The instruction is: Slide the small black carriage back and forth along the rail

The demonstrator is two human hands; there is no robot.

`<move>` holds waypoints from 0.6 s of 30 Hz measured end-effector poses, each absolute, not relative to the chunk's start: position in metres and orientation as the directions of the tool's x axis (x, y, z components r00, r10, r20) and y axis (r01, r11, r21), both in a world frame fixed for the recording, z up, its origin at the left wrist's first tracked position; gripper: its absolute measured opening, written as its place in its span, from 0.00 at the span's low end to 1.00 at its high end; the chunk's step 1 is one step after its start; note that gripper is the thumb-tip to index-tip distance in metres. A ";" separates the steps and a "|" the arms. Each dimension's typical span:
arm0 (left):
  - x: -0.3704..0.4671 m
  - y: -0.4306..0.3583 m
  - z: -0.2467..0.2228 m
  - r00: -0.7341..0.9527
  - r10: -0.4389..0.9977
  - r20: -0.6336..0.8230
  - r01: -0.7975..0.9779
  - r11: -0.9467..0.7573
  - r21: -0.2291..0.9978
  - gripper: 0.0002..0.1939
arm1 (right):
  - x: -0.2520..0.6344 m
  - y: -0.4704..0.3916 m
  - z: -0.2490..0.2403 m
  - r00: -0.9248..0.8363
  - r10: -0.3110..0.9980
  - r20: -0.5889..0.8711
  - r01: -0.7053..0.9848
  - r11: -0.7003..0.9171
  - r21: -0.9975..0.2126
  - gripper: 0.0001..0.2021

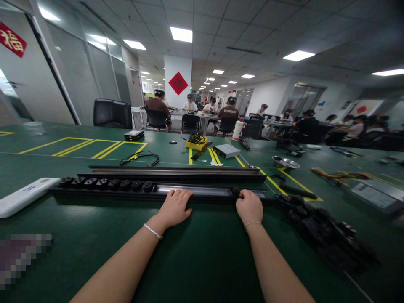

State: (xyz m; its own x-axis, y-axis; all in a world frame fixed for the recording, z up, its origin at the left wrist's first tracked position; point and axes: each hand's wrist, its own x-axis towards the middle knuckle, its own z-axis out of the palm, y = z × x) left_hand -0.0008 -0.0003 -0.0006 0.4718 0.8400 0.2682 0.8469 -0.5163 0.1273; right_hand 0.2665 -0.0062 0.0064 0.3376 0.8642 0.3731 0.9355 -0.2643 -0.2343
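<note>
A long black power strip housing [110, 194] lies across the table in front of me, with a row of black socket modules [114, 184] seated in its left part. The rest of its channel shows a shiny metallic floor. My left hand [175, 207] grips the near edge at the middle, fingers over the channel and thumb at the front. Toward the right end, my right hand [249, 206] is closed around a small black socket module [236, 192] at the channel. Its fingertips are mostly hidden. Behind lies a second long black rail [176, 176].
Loose black socket modules [325, 231] are heaped at right. A white oblong case [27, 195] stands by the left end. Farther back are a cable [148, 160], a yellow box [196, 145], a grey metal box [226, 150], a metal bowl [285, 163] and a bottle [238, 129]. People sit beyond.
</note>
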 end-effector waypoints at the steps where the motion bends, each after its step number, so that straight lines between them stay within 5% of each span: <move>1: -0.001 0.000 0.000 0.469 0.843 0.262 0.850 -0.512 0.125 0.27 | 0.267 -0.006 0.006 0.339 0.861 0.379 0.936 -0.266 -0.231 0.07; 18: 0.000 -0.001 0.001 0.472 0.839 0.271 0.844 -0.519 0.134 0.27 | 0.270 -0.006 0.003 0.358 0.852 0.382 0.925 -0.268 -0.270 0.07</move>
